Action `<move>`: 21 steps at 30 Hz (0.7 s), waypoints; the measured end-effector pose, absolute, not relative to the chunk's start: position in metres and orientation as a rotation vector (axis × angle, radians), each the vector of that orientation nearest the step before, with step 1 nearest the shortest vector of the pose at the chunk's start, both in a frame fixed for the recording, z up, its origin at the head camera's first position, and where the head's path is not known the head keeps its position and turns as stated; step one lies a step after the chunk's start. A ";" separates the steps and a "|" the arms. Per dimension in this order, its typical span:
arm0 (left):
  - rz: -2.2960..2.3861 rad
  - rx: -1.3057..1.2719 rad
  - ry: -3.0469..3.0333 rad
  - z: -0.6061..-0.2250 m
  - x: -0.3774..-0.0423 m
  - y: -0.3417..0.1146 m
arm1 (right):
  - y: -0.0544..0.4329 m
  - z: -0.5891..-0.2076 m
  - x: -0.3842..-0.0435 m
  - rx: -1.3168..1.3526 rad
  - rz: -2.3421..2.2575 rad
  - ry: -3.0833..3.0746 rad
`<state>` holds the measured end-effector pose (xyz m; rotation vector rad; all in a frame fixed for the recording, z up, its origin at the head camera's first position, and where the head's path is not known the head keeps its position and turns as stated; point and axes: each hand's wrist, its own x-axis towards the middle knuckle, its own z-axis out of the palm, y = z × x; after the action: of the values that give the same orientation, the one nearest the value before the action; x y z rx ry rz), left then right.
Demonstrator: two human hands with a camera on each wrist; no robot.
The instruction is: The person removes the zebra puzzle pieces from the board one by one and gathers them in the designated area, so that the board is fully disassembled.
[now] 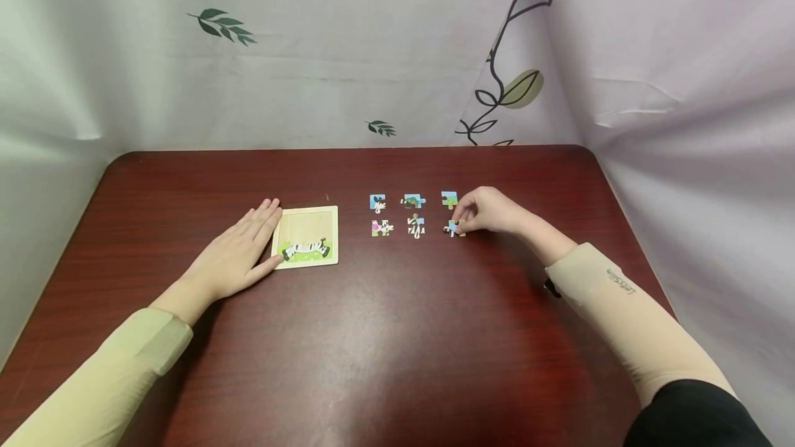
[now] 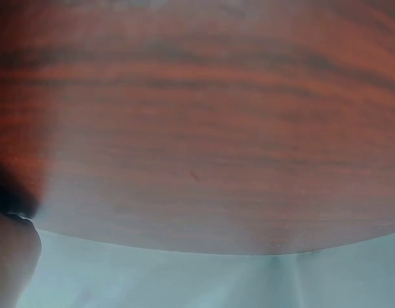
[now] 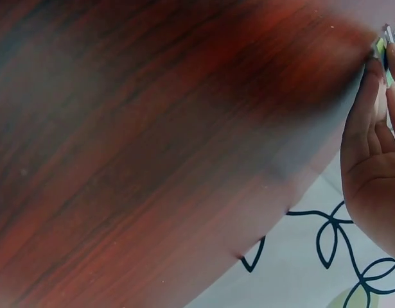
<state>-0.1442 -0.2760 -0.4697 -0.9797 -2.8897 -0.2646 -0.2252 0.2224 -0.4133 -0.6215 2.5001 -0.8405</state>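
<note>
My left hand [image 1: 232, 257] lies flat with its fingers straight, fingertips and thumb at the left edge of a square wooden puzzle tray [image 1: 307, 207]. Inside the tray's lower part is a printed strip [image 1: 306, 249] of black-and-white striped legs on green grass. To the right, my right hand [image 1: 491, 211] pinches a blue and green jigsaw piece [image 1: 452, 227] between thumb and fingers, at the near right of a group of pieces. In the right wrist view, the fingers [image 3: 370, 96] partly hide that piece.
Several other jigsaw pieces lie in two rows: a far-left one [image 1: 377, 203], a far-middle one [image 1: 413, 201], a far-right one [image 1: 449, 199], a near-left one [image 1: 381, 228] and a near-middle one [image 1: 416, 227]. The dark red wooden table [image 1: 373, 336] meets a pale leaf-patterned curtain [image 1: 310, 88].
</note>
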 end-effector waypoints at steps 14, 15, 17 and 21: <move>-0.270 -0.975 -2.896 -0.468 -0.144 -0.276 | 0.221 -0.417 -0.224 -0.607 -0.782 2.646; -0.270 -0.975 -2.896 -0.468 -0.144 -0.276 | 0.221 -0.418 -0.223 -0.613 -0.769 2.663; -0.272 -0.975 -2.896 -0.468 -0.143 -0.276 | 0.220 -0.419 -0.222 -0.626 -0.747 2.694; -0.273 -0.975 -2.896 -0.469 -0.143 -0.276 | 0.219 -0.420 -0.219 -0.641 -0.715 2.731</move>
<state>-0.1431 -0.2761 -0.4686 -0.9746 -2.8963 -0.2729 -0.2195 0.2192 -0.4196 -0.6409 2.7311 -0.7152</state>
